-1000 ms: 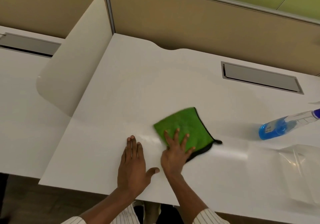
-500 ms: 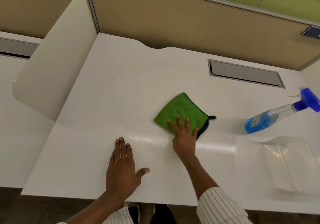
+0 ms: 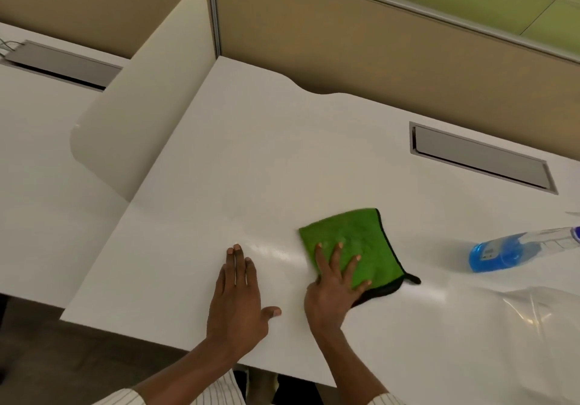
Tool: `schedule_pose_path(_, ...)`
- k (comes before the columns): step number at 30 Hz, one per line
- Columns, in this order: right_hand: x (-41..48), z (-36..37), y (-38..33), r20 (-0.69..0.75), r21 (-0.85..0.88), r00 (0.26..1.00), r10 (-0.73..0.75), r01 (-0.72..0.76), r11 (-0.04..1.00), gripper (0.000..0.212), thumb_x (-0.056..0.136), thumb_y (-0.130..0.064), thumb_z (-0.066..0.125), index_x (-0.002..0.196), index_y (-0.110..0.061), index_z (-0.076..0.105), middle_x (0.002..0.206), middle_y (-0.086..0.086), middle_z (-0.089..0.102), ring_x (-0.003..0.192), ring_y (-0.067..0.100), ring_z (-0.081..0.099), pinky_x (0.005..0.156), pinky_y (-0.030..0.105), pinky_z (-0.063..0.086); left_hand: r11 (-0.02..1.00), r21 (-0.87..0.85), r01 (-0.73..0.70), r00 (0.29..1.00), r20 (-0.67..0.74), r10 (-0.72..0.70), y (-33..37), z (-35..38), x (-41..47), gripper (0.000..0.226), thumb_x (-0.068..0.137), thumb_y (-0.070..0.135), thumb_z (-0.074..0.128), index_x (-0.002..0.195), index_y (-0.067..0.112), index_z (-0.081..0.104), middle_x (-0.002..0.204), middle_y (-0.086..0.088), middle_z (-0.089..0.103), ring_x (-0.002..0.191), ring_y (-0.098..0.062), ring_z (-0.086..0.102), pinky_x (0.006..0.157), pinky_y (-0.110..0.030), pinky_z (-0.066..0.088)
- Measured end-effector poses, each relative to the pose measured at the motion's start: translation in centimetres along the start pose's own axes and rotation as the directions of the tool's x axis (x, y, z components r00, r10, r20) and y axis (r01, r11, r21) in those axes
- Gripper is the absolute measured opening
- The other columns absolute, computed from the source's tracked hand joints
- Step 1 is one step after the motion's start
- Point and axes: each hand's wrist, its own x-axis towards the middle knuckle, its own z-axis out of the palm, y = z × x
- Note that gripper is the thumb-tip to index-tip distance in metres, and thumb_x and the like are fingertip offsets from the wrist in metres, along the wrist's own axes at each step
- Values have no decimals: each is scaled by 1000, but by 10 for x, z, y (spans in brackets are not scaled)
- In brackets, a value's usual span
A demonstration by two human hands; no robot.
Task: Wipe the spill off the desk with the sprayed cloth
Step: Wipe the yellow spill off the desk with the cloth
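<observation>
Step in hand: wiping, mid-stroke. Your right hand [image 3: 334, 291] lies flat with fingers spread, pressing the near-left part of the square green microfibre cloth with black edging [image 3: 354, 246]; it grips nothing, only bears down. Your left hand [image 3: 237, 298] is likewise open, palm flat on the smooth white laminate desk [image 3: 251, 160], empty, just left of the cloth and apart from it.

Location of cloth: front-centre of the desk, near its front edge, between your left hand and the clear spray bottle of blue liquid [image 3: 502, 252] lying on its side to the right.

Condition of cloth: folded flat, nap plush, black hem showing along the right and near edges, a small black loop sticking out at the near-right corner. Whether it is damp cannot be told.

Spill: a glossy streak runs across the desk between your two hands; whether it is liquid or glare cannot be told.

Next move, as judged: keep the palm down evenly and draw the cloth over that streak, clear of the bottle.
</observation>
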Motion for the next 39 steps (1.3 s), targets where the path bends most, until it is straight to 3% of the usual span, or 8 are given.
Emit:
schedule_pose_path(4,20,7,-26,99,-20,878,-469,473,881,87,84,0,52,157,-47,36,173,-5,20,161,42,-2,120,79,0,1000,-3,3,999,-44,-3,0,3,1,124,88,78,63,169,-2,13,178,-23,-17,167,-36,-13,137,-47,10)
schedule_pose_path(8,70,-3,-33,186,4,751,-633,644,765,81,86,-6,49,153,-51,41,173,-7,26,163,37,3,121,78,-2,999,36,25,1000,-3,-24,2,4,3,125,89,81,58,170,1,6,178,-22,-21,168,-34,-17,136,-45,6)
schedule_pose_path(13,132,-27,-16,203,20,805,-557,565,825,81,87,-4,49,151,-54,43,173,-12,23,163,31,4,122,76,1,993,65,95,990,102,-101,13,-4,9,126,92,74,64,169,0,-4,175,-22,-29,166,-34,-23,135,-45,2)
schedule_pose_path(20,187,-68,70,117,26,982,-151,149,989,76,93,-3,50,152,-51,44,173,-9,25,163,30,7,119,80,11,969,173,177,957,201,-210,40,-22,20,122,96,64,66,168,-5,-5,174,-31,-23,167,-43,-16,137,-47,2)
schedule_pose_path(23,180,-75,98,103,-2,995,-11,11,1000,77,95,-2,49,155,-50,39,174,-6,22,163,32,6,117,82,12,973,148,178,959,196,-205,49,-25,24,118,98,66,62,168,-3,-3,175,-31,-22,167,-42,-15,137,-46,2)
schedule_pose_path(29,114,-49,85,16,-99,999,44,-43,994,79,94,-4,52,160,-42,32,175,0,21,161,41,9,115,82,20,997,27,70,980,185,-74,60,-13,20,120,99,65,61,168,2,-13,170,-21,-39,163,-33,-31,135,-41,-7)
schedule_pose_path(35,72,-14,13,85,-65,964,-252,258,964,85,87,-4,52,160,-43,32,176,-1,16,161,44,0,117,83,3,998,34,52,982,180,-58,57,-4,20,125,94,65,69,169,2,-9,169,-21,-40,163,-34,-31,137,-42,3)
schedule_pose_path(39,93,-9,-24,178,-24,780,-600,613,790,82,85,-7,48,157,-44,37,174,-2,22,161,46,0,118,81,-3,996,67,57,980,186,-68,61,-4,22,127,92,63,72,169,1,-6,167,-24,-40,163,-37,-30,136,-44,2)
